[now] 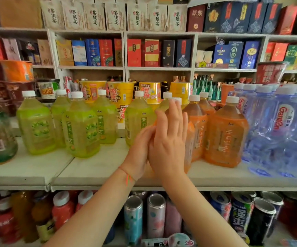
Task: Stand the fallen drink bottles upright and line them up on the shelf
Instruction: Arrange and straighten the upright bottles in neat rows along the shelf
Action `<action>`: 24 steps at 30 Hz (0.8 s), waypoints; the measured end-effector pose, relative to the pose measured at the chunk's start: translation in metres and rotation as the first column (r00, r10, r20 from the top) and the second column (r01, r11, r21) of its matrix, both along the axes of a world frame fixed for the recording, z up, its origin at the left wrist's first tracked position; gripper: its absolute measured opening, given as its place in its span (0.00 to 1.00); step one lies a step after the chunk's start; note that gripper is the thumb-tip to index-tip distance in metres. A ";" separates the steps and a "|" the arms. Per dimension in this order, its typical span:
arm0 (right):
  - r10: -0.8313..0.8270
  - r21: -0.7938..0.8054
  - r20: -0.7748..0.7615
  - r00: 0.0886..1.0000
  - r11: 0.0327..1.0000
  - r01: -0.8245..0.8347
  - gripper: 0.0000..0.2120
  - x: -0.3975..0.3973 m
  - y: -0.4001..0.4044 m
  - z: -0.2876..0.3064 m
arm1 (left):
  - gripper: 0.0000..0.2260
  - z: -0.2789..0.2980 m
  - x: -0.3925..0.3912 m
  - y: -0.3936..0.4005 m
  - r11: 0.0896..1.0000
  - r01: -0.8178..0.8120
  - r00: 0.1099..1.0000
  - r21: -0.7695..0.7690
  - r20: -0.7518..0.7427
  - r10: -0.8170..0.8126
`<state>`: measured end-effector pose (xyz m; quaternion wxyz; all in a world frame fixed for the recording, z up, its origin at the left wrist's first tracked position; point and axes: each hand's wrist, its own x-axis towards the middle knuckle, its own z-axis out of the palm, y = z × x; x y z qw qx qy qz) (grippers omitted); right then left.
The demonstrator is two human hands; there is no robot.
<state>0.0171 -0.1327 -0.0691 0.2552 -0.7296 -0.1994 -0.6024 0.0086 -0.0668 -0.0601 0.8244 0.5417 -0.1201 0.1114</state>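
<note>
Both hands: left hand [140, 148], right hand [169, 139] flat against orange bottle [188, 139]; five green bottles [80, 129] upright.

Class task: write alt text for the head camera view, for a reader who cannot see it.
Two bare hands, left hand and right hand, press flat against an upright orange plastic drink bottle on a white shop shelf. Green plastic drink bottles stand to its left, more orange ones and clear blue water bottles to its right.
</note>
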 end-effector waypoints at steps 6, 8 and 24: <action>0.154 -0.272 0.000 0.988 0.951 -0.149 0.18 0.000 0.044 -0.006 | 0.08 0.011 0.003 0.080 0.319 -0.883 0.468 0.345 0.584 0.663; 0.142 -0.217 -0.256 0.956 0.955 -0.200 0.26 0.005 0.067 -0.001 | 0.16 0.011 0.004 0.111 0.057 -0.955 0.246 0.292 0.669 0.701; -0.145 -0.043 -0.752 0.643 0.984 0.172 0.50 0.113 0.103 0.061 | 0.46 0.017 0.033 0.231 0.193 -0.674 0.653 0.713 0.453 0.607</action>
